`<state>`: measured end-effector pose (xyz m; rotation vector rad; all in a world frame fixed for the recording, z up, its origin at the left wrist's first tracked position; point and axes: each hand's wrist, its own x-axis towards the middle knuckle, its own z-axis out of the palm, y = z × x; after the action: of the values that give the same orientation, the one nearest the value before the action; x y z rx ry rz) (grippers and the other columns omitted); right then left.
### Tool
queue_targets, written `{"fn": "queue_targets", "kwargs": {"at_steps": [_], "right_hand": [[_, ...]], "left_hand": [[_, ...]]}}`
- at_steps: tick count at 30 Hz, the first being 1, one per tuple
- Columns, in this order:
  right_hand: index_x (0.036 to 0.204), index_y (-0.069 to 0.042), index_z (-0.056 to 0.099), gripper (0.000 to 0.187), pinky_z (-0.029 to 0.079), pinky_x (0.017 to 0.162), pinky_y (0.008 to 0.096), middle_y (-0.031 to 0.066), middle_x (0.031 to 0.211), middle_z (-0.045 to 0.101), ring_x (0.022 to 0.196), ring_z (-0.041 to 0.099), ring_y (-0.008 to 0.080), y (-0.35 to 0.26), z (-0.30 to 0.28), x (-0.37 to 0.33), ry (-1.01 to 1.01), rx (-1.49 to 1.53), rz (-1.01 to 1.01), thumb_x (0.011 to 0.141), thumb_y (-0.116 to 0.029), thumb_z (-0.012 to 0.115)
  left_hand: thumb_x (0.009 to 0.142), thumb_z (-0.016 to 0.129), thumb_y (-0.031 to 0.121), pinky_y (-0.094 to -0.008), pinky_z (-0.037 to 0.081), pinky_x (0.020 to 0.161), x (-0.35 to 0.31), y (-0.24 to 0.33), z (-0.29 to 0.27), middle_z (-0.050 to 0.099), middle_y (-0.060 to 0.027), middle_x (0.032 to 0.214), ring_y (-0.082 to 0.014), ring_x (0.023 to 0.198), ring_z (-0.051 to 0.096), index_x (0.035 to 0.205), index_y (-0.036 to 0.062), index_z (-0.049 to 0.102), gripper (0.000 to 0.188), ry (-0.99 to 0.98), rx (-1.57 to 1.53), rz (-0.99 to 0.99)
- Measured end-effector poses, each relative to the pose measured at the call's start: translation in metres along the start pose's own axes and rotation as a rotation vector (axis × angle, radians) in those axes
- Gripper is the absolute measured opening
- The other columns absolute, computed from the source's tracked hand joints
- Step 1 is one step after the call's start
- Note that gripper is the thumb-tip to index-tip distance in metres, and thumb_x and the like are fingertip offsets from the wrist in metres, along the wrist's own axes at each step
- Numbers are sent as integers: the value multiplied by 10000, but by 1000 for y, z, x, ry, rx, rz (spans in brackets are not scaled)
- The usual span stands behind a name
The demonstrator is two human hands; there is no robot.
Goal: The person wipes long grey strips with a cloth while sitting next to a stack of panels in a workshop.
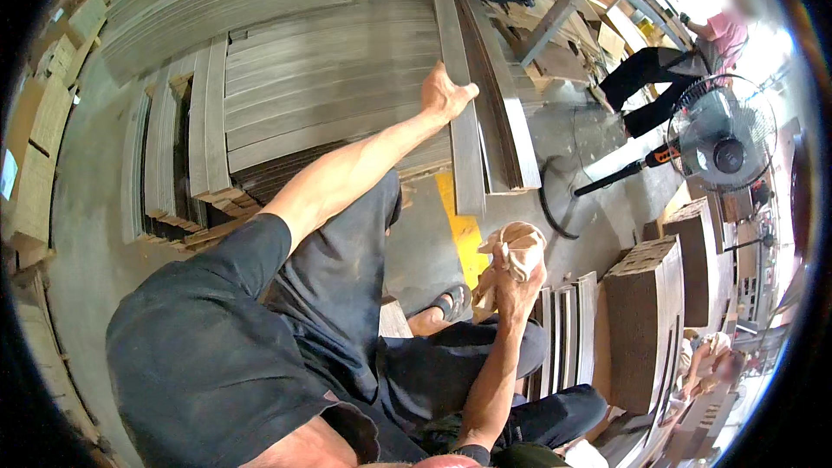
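Note:
My left hand (445, 95) is stretched forward, its fingers closed over a long grey wood-look plank (467, 156) and the thumb out to the right. The plank stands along the right side of a wide stack of similar grey planks (321, 91). Lower and to the right, in front of my bent knee, my right hand (518, 293) is closed around a crumpled cream cloth (523, 247). The cloth bulges out above the fingers and is apart from the plank. More dark-edged planks (496, 87) lie just right of the held one.
A pedestal fan (726, 140) stands at the right, its round base on the floor near the planks. Beyond it is a person in pink (728, 35). Brown board stacks (646, 321) rise at the lower right; yellow tape (459, 230) marks the floor.

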<state>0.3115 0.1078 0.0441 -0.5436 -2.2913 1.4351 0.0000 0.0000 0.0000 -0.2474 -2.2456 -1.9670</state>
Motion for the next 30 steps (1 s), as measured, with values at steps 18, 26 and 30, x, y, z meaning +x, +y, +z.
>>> {"fn": "queue_targets", "kwargs": {"at_steps": [18, 26, 30], "right_hand": [[1103, -68, 569, 364, 495, 829, 404, 163, 988, 634, 957, 624, 366, 26, 24, 6, -260, -220, -106, 775, -173, 690], [1159, -60, 552, 451, 500, 847, 426, 177, 1047, 630, 996, 616, 377, 32, 36, 5, -308, -250, -159, 741, -152, 695], [1144, -55, 543, 479, 503, 849, 437, 190, 1062, 625, 1018, 605, 392, 38, 38, 4, -340, -263, -137, 699, -134, 701]], "left_hand": [[678, 813, 343, -395, 531, 803, 52, -82, 84, 706, -213, 966, -288, 891, 688, 952, -38, 663, 493, 89, 339, -19], [858, 614, 444, -480, 420, 974, 68, -85, 84, 583, -289, 1165, -379, 1150, 548, 1157, -95, 575, 617, 27, 391, 74], [875, 629, 396, -425, 385, 1044, 69, -97, 81, 506, -272, 1371, -369, 1263, 494, 1333, -88, 459, 688, -87, 101, 98]]}}
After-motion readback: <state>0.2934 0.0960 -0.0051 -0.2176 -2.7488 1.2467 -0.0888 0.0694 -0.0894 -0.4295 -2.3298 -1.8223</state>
